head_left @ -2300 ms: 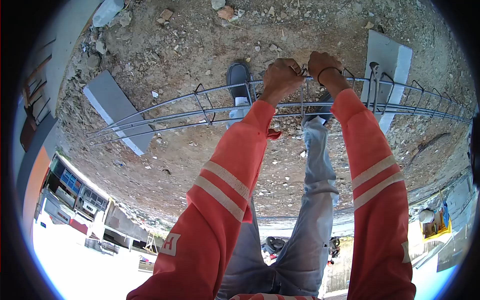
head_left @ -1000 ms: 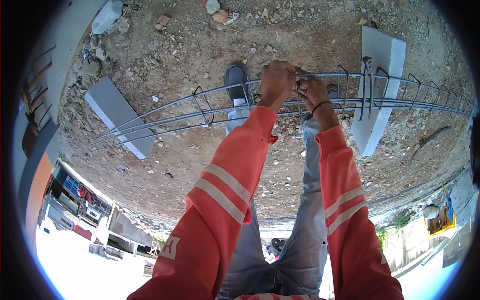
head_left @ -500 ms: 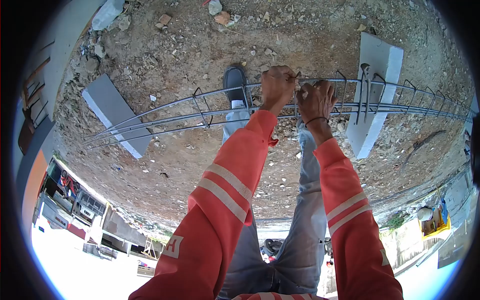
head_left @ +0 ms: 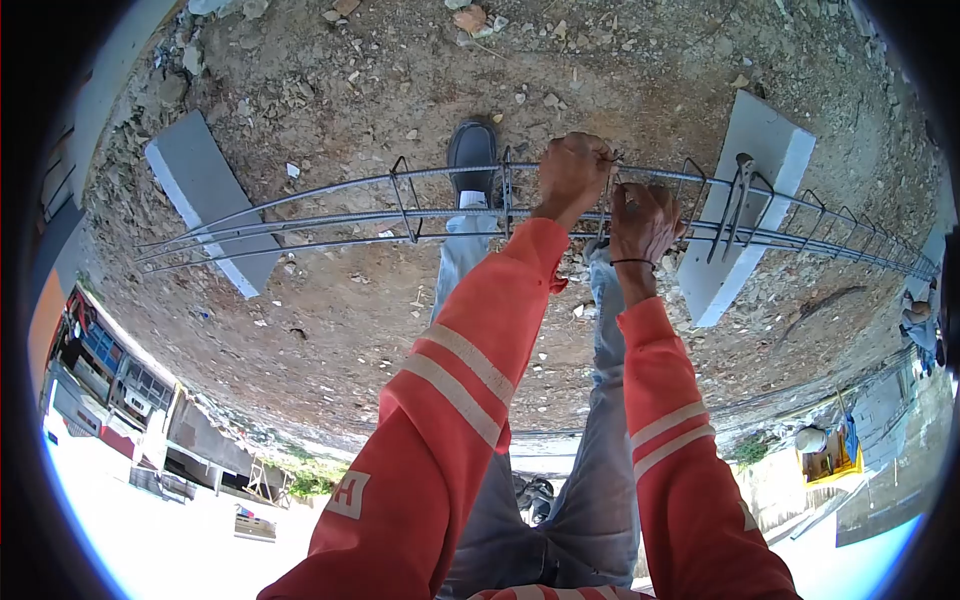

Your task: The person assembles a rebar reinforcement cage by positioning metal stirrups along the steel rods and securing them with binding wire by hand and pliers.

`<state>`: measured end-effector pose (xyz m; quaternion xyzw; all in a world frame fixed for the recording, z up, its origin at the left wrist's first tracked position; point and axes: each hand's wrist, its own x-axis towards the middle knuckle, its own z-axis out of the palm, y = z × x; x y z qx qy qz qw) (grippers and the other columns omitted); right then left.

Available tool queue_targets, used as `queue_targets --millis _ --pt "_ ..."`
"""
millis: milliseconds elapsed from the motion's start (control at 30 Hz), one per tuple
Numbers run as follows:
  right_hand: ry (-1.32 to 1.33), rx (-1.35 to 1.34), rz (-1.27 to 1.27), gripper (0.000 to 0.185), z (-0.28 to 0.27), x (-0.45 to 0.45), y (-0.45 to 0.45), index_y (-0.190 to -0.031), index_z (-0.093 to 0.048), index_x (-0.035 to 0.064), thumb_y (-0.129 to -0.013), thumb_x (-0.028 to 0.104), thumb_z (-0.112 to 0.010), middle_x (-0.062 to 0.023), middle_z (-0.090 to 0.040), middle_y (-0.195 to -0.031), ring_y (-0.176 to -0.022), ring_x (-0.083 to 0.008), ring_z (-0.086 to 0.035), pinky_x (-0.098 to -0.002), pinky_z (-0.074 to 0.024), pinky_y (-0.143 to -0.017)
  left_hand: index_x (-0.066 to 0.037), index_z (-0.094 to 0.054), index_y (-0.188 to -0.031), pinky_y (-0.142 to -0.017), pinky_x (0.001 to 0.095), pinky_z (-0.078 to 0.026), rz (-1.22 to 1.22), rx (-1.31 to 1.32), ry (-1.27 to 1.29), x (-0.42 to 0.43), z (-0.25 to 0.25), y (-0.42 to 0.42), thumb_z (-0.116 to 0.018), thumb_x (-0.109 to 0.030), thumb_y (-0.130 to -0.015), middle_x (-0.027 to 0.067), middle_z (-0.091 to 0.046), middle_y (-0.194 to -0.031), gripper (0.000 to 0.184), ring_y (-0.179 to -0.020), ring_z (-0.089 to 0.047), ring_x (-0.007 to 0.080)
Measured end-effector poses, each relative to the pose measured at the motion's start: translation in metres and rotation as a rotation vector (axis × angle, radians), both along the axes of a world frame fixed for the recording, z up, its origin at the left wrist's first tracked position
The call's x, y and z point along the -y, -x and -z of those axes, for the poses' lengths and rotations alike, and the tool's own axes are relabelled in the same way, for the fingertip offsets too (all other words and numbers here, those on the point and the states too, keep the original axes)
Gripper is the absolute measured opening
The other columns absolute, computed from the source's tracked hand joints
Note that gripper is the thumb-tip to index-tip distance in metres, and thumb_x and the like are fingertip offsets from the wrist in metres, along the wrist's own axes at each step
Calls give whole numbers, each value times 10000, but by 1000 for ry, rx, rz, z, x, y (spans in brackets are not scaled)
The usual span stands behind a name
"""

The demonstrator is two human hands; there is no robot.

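Rebar cage [head_left: 508, 187] partly hidden behind hands [head_left: 574, 175]; pale lump [head_left: 206, 5] cut at top.

rebar cage [head_left: 480, 212] | long grey ribbed steel bars [head_left: 440, 172] ringed by thin bent stirrups [head_left: 397, 190] | bare bar ends [head_left: 340, 187] run past the last stirrup at left | lies lengthwise across the view, crossing over two grey slabs [head_left: 205, 185] on stony ground [head_left: 400, 330]

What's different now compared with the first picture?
The right hand has drawn back, from the far bar of the rebar cage to that bar's near side; what it grips, if anything, is unclear. A person now shows at the right edge. The left hand stays at the far bar, the pincers still rest on the cage, and the slabs lie under it as before.
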<state>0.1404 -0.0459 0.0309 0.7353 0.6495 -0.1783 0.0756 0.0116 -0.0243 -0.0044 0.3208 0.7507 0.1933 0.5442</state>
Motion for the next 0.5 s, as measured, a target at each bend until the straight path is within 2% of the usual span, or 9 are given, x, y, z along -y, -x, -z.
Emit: queue_targets --millis 33,100,233,300,333,400,433,467,500 --pt "0 1 -3 148 -2 0 3 -881 -779 217 -782 325 -796 -31 -595 -1049 -1055 -265 -563 -488 -383 -888 -93 -775 -849 -743 352 -568 0 2 -4 0 -1 1 -823 -197 -760 82 -763 -828 145 -770 -738 221" --pt "-183 30 -91 133 -7 1 5 -877 -770 195 -796 300 -775 -45 -548 -1083 -1075 -271 -513 -489 -353 -890 -100 -776 -848 -747 355 -568 2 7 -11 -3 -2 2 -826 -199 -757 80 -764 -829 144 -772 -738 225" --pt "-148 20 -106 125 -15 -3 7 -865 -777 198 -787 295 -782 -41 -515 -1135 -1123 -273 -481 -493 -335 -911 -112 -781 -850 -742 345 -565 26 22 34 -8 -3 6 -821 -191 -760 72 -763 -822 127 -769 -737 218" --pt "-207 91 -169 161 -19 -6 8 -883 -791 215 -760 316 -815 -16 -587 -955 -984 -277 -565 -473 -425 -861 -111 -782 -856 -733 331 -563 49 24 44 -9 2 9 -823 -187 -757 65 -764 -818 131 -759 -735 201" --pt "-207 94 -168 161 -5 -1 -2 -883 -791 215 -760 316 -815 -16 -587 -955 -984 -277 -565 -473 -425 -861 -106 -783 -863 -715 314 -553 96 109 52 -9 11 12 -832 -186 -752 57 -760 -807 146 -743 -724 176" --pt "20 -302 25 175 25 0 -19 -875 -793 194 -744 306 -824 -2 -576 -736 -783 -280 -607 -436 -473 -764 -101 -783 -871 -697 298 -544 144 194 59 -13 22 21 -841 -184 -746 49 -757 -795 160 -727 -713 151" --pt "20 -300 25 175 26 -4 -21 -875 -793 194 -744 306 -824 -2 -576 -736 -783 -280 -607 -436 -473 -764 -96 -786 -860 -704 311 -549 166 267 33 -14 27 26 -851 -190 -724 60 -759 -805 178 -743 -716 165" --pt "285 -455 393 174 26 -10 -25 -863 -792 175 -740 294 -825 -7 -573 -674 -716 -283 -610 -428 -485 -725 -90 -789 -850 -712 324 -555 190 340 5 -15 30 27 -862 -196 -701 71 -761 -815 196 -758 -720 179" --pt "418 -544 575 174 27 -12 -28 -858 -791 166 -738 288 -825 -9 -572 -643 -683 -285 -612 -424 -491 -705 -90 -789 -850 -712 324 -555 195 345 1 -17 28 29 -862 -196 -701 71 -761 -815 196 -758 -720 179"
